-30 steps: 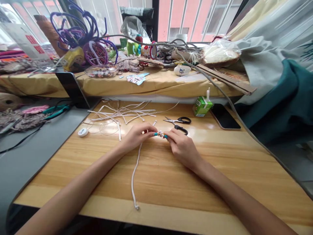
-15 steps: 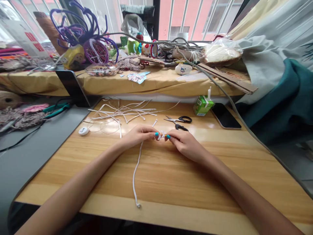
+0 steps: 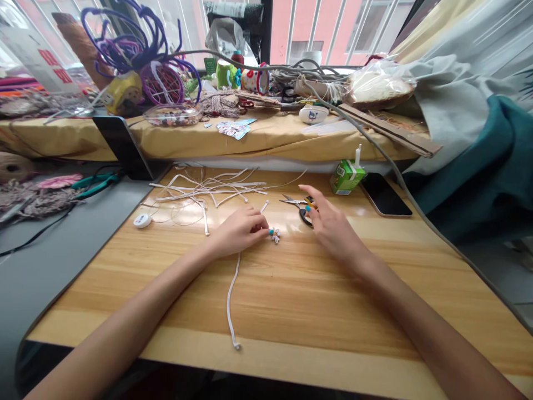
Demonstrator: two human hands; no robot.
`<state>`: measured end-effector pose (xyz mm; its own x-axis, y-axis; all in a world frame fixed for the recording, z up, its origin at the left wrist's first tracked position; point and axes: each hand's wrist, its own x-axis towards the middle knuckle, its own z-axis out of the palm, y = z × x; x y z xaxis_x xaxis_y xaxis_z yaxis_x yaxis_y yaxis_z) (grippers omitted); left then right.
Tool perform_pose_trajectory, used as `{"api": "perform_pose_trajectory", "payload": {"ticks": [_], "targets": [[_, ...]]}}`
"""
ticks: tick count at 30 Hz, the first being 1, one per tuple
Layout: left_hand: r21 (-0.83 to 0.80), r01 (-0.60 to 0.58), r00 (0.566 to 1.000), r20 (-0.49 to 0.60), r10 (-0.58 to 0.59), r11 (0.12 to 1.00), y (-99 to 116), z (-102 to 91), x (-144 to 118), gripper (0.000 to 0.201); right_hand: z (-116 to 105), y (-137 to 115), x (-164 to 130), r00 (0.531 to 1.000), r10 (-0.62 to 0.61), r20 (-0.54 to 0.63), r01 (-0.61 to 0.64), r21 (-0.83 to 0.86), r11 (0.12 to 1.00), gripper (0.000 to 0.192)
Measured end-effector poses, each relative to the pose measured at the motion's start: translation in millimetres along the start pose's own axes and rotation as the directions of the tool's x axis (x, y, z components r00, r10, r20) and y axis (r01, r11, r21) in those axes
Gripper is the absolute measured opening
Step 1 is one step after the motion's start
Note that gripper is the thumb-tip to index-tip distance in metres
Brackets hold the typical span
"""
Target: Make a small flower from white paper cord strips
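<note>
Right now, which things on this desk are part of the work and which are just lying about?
In hand:
left hand pinching the white cord beside its small bead ornament
right hand over the scissors

Lying about:
loose cord offcuts
juice carton
phone
white round case

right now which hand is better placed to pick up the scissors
The right hand, probably. It is open and its fingers reach over the black handles of the scissors. The left hand lies farther off, and its grip is busy pinching the white cord by the small bead knot.
</note>
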<state>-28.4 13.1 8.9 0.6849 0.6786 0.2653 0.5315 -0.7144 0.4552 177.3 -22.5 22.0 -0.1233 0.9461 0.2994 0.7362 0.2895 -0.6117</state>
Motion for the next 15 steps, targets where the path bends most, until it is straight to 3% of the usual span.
{"api": "perform_pose_trajectory", "payload": {"ticks": [3,6,9,12,15], "targets": [[0.03,-0.047,0.995,-0.084,0.049,0.998,-1,-0.5,-1,0.018,-5,-6,2,0.989,0.065,0.133,-0.119,0.451,0.884,0.031],[-0.019,-0.186,0.982,-0.033,0.185,0.982,1,-0.1,-2,0.025,-11,-11,4,0.981,0.081,0.176,-0.184,0.713,0.677,0.023],[-0.006,-0.255,0.967,0.02,0.255,0.967,5,3.5,-2,0.024,-13,-10,5,0.983,0.13,0.127,-0.178,0.814,0.553,0.03],[0.05,-0.249,0.968,0.018,0.248,0.967,6,5.9,-3,0.021,-10,-4,5,0.978,0.152,0.145,-0.204,0.834,0.514,0.032],[0.061,-0.237,0.971,-0.009,0.238,0.97,7,5.3,-3,0.022,-5,0,5,0.977,0.12,0.178,-0.213,0.868,0.448,0.022]]}}
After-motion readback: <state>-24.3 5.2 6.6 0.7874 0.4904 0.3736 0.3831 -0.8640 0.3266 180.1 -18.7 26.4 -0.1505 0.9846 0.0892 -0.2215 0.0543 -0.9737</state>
